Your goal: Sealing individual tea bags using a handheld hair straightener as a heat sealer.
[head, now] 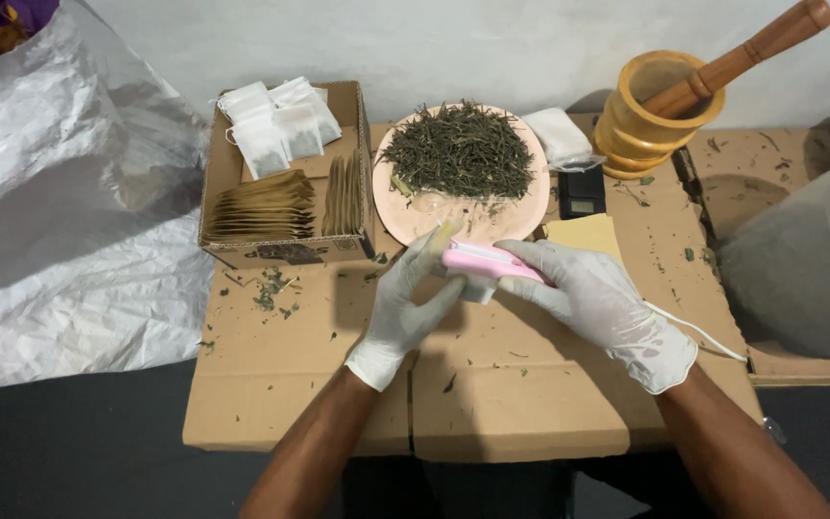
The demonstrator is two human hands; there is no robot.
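Head camera, looking straight down, gives me both gloved hands meeting just below the middle of the frame. My right hand (599,298) is wrapped around a small pink handheld sealer (488,260), fingers and thumb clamped on its body, and a thin white cord (698,332) trails from under that hand toward the right edge. My left hand (405,303) comes up from the lower centre with its fingers closed on a small white sachet (476,287) that sits right at the sealer's tip; the sachet is mostly hidden between the two hands, so I cannot tell how much of it lies inside the sealer.

Both hands hover over a flattened cardboard sheet (492,394) that serves as the work surface, dotted with green crumbs. Just above the hands, at upper centre, sits a pink plate (415,223) heaped with dried green herb (461,152). To the left of the plate an open cardboard box (285,252) holds white filter bags (276,125) at its far end and rows of tan envelopes (261,207) nearer me. At upper right a wooden mortar (641,135) stands with a pestle (742,60) leaning in it. A small black scale (580,192) lies between plate and mortar, a tan envelope (583,234) just below it. Crinkled silver foil sheeting (60,211) fills the left side.
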